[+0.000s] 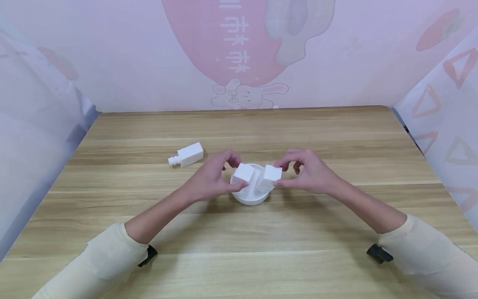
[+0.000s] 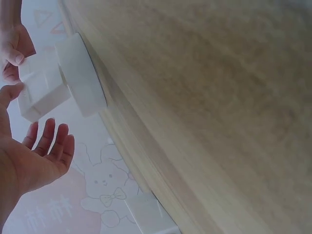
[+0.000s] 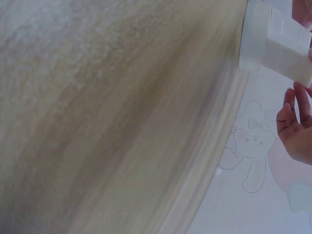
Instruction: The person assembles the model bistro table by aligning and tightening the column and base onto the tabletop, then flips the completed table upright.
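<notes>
1. L hand [image 1: 214,176]: thumb & fingers pinched L block [image 1: 244,172], which lay just to that hand's R, above the dish [image 1: 251,202].
2. R hand [image 1: 308,174]: thumb & fingers pinched R block [image 1: 270,176], which lay to that hand's L, top leaning slightly toward it.
3. Key rel.: the 2 blocks were side by side w/ a narrow gap, long axes approx. upright; each hand was nearest its own block.
4. Dish sat approx. midway betw. L & R edges of the worktop [image 1: 261,257]; couldn't tell if block bottoms touched it.
5. Bottle [image 1: 190,154] lay on its side toward back L corner, neck to L edge; L hand was nearer, not touching.
</notes>
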The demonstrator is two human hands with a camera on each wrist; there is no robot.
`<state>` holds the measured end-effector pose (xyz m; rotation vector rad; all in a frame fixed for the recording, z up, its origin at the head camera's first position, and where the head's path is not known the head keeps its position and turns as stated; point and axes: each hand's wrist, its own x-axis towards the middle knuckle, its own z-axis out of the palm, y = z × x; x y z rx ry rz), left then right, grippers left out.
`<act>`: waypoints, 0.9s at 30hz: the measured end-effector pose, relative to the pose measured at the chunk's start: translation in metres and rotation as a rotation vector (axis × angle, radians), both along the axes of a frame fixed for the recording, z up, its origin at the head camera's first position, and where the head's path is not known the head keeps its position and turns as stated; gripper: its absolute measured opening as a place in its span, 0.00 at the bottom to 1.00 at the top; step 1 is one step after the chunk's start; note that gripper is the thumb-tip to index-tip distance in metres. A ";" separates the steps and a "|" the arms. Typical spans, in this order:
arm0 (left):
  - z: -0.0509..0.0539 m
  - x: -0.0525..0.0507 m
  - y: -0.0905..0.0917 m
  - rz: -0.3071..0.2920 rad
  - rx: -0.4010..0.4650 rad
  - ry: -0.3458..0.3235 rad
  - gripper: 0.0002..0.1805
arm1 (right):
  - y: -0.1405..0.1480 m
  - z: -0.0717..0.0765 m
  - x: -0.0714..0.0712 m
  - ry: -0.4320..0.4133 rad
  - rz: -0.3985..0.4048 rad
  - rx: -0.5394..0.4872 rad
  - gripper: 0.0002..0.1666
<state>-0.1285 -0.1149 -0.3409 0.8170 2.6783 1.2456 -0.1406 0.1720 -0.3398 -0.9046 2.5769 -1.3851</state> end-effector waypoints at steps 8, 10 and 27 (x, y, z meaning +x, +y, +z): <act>0.000 0.001 0.004 -0.019 -0.007 0.035 0.26 | 0.000 0.000 0.000 -0.002 -0.006 0.000 0.18; 0.000 0.001 0.004 -0.060 0.007 0.039 0.24 | 0.000 0.000 0.000 -0.003 -0.007 0.001 0.18; 0.000 0.002 0.004 -0.309 0.088 -0.044 0.25 | 0.001 -0.001 -0.001 0.001 0.004 -0.001 0.18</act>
